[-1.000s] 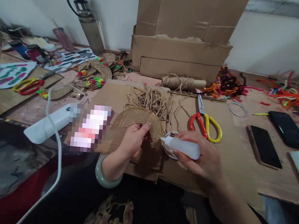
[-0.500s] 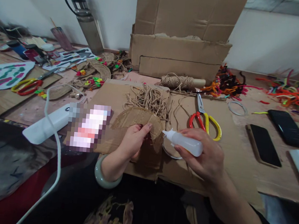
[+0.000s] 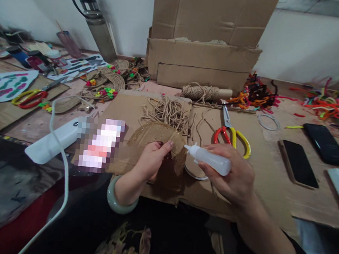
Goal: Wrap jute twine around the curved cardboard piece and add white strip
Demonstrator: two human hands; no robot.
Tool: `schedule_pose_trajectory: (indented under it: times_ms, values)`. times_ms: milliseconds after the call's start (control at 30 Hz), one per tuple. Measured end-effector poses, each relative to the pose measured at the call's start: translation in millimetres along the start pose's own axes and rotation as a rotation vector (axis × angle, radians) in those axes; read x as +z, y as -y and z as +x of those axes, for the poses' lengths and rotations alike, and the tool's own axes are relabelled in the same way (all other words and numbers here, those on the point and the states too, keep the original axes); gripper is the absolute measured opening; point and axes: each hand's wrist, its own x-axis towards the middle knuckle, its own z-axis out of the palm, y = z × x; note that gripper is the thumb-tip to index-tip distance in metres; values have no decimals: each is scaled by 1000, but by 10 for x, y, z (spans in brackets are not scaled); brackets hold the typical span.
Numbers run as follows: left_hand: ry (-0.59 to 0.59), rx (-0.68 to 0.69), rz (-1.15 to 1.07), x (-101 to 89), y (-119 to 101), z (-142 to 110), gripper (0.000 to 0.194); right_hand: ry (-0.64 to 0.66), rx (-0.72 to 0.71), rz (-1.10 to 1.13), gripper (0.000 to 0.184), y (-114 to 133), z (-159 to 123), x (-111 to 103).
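Note:
My left hand (image 3: 153, 157), with a pale bangle (image 3: 114, 201) at its wrist, pinches a curved piece of cardboard (image 3: 148, 132) by its inner edge. A shiny wet band runs along the cardboard's outer rim. In my right hand (image 3: 237, 173) a white squeeze bottle of clear glue (image 3: 212, 160) lies tilted, its nozzle at the right rim of the cardboard; whether it touches, I cannot tell. Just behind the piece sits a heap of cut twine (image 3: 171, 111). Red-and-yellow handled scissors (image 3: 227, 128) lie beyond my right hand. A white ring (image 3: 196, 175) is partly hidden under the bottle.
Cardboard sheets (image 3: 262, 164) cover the table before me. A twine spool (image 3: 202, 92) lies behind, under a standing cardboard panel (image 3: 206, 54). Two phones (image 3: 299, 164) lie at right, with colourful pipe cleaners (image 3: 333, 105) behind. A white cable (image 3: 64, 161) crosses the left side, beside a white device (image 3: 57, 138).
The glue bottle's nozzle has shifted very slightly along the cardboard's right rim. The cardboard is tilted a little differently in my left hand; both grips are the same.

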Motion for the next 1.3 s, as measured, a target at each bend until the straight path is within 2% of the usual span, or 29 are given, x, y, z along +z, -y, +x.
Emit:
schedule_pose_trajectory:
  times_ms: [233,400,633,867,1033,1133,1300]
  values:
    - [1,14,56,-25,23,9,33,5,-13,-22,24,15,12,-7]
    - [-9,21,12,-3,1,5,32,23,-37,-16,25,21,12,-13]
    - [-48,72,-14,5,-17,14,33,129,27,34,18,18,18,-43]
    - [-19,65,108,-55,58,38,33,33,44,106,30,-39,16,8]
    - [-15,72,62,-32,25,28,34,95,21,97,23,3,29,-28]
    - [-54,93,2,-3,-11,19,34,161,41,153,21,1,18,-41]
    - [-45,74,-1,12,-23,14,33,46,66,178,30,-65,-15,2]
